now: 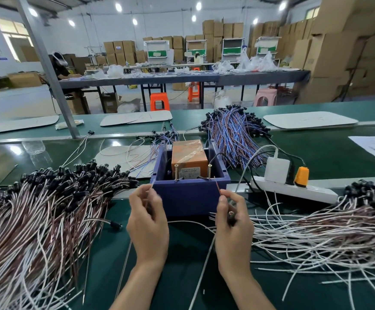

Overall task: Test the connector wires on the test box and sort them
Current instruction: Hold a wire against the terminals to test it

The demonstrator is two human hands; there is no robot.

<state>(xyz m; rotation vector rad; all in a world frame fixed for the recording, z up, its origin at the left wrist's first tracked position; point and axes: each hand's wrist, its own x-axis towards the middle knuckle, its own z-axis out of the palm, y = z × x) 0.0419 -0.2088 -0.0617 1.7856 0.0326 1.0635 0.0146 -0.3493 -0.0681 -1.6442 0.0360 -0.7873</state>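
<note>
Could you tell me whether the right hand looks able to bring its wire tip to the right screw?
Probably yes: the right hand holds the wire just below the right screw, with nothing between them.

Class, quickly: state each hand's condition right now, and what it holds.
Left hand: closed, pinching a pale wire end.
Right hand: closed, pinching a reddish wire end, black connector against its palm.

Left hand (148, 218), fingers (140, 193) pinching a wire (151, 188), right hand (232, 219) likewise (forearms parallel)
</note>
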